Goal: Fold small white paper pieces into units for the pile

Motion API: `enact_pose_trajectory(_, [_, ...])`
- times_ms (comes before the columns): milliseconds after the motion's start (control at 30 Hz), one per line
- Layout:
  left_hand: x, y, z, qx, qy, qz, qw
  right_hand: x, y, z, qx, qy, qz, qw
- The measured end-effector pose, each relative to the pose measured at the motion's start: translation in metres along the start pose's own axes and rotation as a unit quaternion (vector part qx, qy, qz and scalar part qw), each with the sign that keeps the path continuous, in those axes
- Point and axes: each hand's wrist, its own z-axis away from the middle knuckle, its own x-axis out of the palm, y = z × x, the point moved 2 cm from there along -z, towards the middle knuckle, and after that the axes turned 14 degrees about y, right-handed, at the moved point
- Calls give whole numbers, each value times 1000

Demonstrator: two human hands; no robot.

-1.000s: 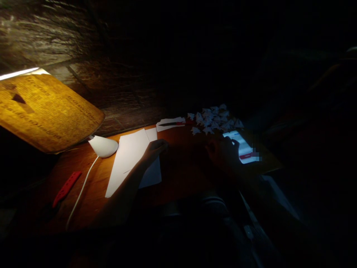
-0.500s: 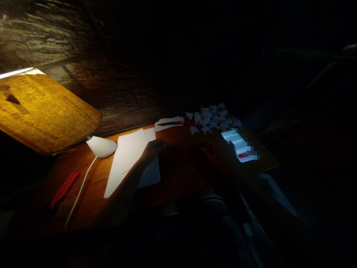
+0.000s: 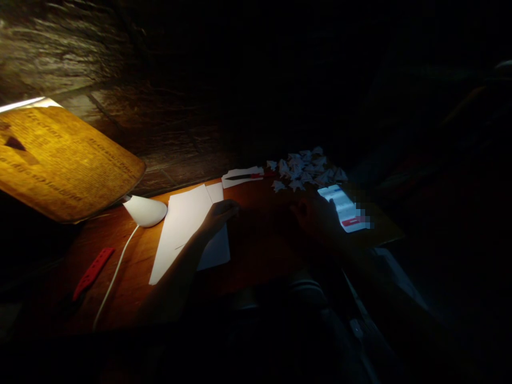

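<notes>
My left hand (image 3: 222, 209) is over the right edge of a stack of white paper sheets (image 3: 186, 218). Its fingers are bent and pressed together; anything between them is lost in the dark. To the right, my right hand (image 3: 306, 210) hovers or rests in deep shadow over the table, just left of a lit phone (image 3: 338, 205). Its fingers are too dim to read. Beyond both hands lies a heap of small folded paper pieces (image 3: 298, 168) with pointed tips. A dark blade with a red handle, perhaps scissors or a knife (image 3: 240, 177), lies on smaller paper pieces (image 3: 228, 184).
A lamp with a printed yellow shade (image 3: 72, 165) and white base (image 3: 146, 210) stands at the left of the wooden table (image 3: 132, 272). Its white cord (image 3: 116, 277) runs toward the front edge. Nearby lies a red power strip (image 3: 94, 272). A rough wall (image 3: 168, 128) rises behind.
My right hand has shifted very slightly, its fingers a little higher. My left hand, the paper and the folded pieces stay as they were.
</notes>
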Motion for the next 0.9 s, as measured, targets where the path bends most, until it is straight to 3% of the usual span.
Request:
enact_pose_trajectory(633, [-1, -2, 0, 8, -2, 1, 1000, -1, -2, -3, -15, 14, 6, 1000])
enact_pose_trajectory(900, [-11, -2, -3, 15, 26, 20, 999, 4, -41, -20, -86, -17, -42, 995])
